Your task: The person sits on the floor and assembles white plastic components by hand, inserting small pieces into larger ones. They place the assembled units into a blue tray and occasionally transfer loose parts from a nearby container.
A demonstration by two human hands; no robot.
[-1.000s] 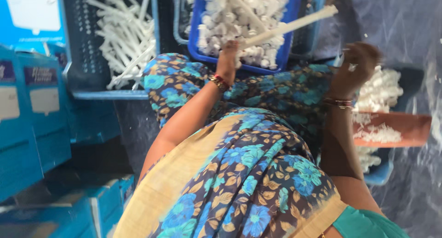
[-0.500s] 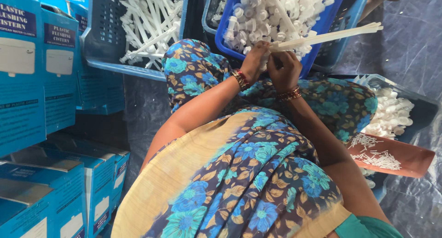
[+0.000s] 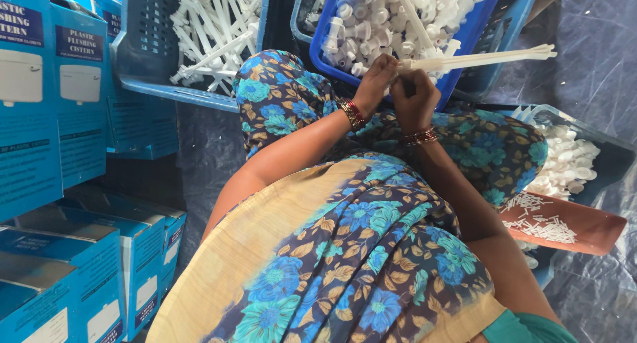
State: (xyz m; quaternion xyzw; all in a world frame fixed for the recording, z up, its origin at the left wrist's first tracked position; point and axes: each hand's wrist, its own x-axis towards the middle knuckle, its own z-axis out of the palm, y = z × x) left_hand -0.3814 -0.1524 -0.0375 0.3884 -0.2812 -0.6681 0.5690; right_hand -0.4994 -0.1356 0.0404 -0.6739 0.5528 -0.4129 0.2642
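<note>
Gripping the near end of a long white plastic rod [image 3: 478,58], the left hand [image 3: 376,84] and the right hand [image 3: 415,99] meet just above the person's raised knee, fingers of both curled shut around the rod's end. The rod runs out to the right, nearly level, crossing over the rim of a blue tub [image 3: 464,48] heaped with small white plastic caps and fittings [image 3: 391,18]. Each wrist wears bangles, red and gold on the left, darker on the right. The lap and knees are covered in blue floral cloth [image 3: 371,237] with a plain tan border.

Left of the tub stands a darker blue crate [image 3: 142,58] holding a loose pile of white rods [image 3: 215,24] like the one in hand. Further left and down the left edge are stacked blue cardboard boxes [image 3: 40,117], each printed with a picture of a white tank. To the right of the knee sits another blue crate [image 3: 597,144] with more white fittings [image 3: 564,167], and just below it a brown tray [image 3: 590,227] carrying many tiny white pins [image 3: 541,223]. Everything rests on a dark plastic sheet [image 3: 584,71] spread over the floor
</note>
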